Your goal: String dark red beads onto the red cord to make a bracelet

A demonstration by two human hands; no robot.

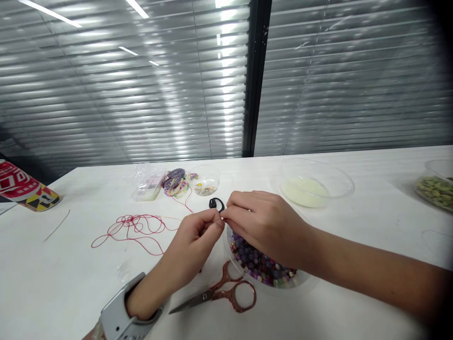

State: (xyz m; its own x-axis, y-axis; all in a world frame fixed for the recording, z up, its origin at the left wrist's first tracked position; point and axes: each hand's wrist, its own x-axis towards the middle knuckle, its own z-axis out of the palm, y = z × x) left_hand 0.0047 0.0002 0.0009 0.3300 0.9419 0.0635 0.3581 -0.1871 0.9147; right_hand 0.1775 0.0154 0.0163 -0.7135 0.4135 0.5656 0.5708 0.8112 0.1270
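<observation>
My left hand (pixel 198 241), with a watch on the wrist, is closed in a pinch, its fingertips meeting those of my right hand (pixel 269 226). The right fingers are pinched together too. Whatever sits between them is too small to make out. Loose red thread (pixel 132 222) lies in loops on the left, and part of it passes behind my left hand. Under my right hand stands a clear bowl of purple and mixed beads (pixel 262 264). Scissors (pixel 221 295) with copper-coloured handles lie below, blades partly apart. A small black looped object (pixel 216 204) rests just beyond the fingertips.
Strung bead bracelets (pixel 175 182) lie beside a small clear dish (pixel 205 182) and a plastic packet (pixel 148 186). Farther right are a clear dish with pale yellow contents (pixel 306 191) and a bowl of greenish pieces (pixel 435 191). A red can (pixel 26 186) is at far left.
</observation>
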